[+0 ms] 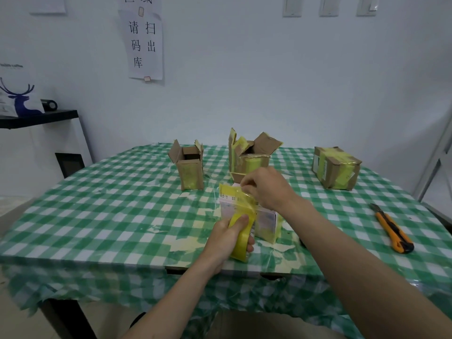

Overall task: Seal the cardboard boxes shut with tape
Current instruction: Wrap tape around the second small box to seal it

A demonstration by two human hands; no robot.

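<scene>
A small pale box [265,220] stands near the table's front edge, partly wrapped in yellow tape. My left hand [226,238] grips the yellow tape roll [241,241] just in front of the box. A strip of tape [236,195] runs from the roll up over the box's top. My right hand [266,187] pinches that strip at the top of the box. Further back stand two open cardboard boxes, one at the left [188,167] and one in the middle [249,157], their flaps up. A taped, closed cardboard box [336,167] sits at the back right.
An orange utility knife [392,228] lies on the green checked tablecloth [110,204] at the right. Old tape scraps stick to the cloth near the front. A dark shelf [39,117] with a paper bag stands at the left wall.
</scene>
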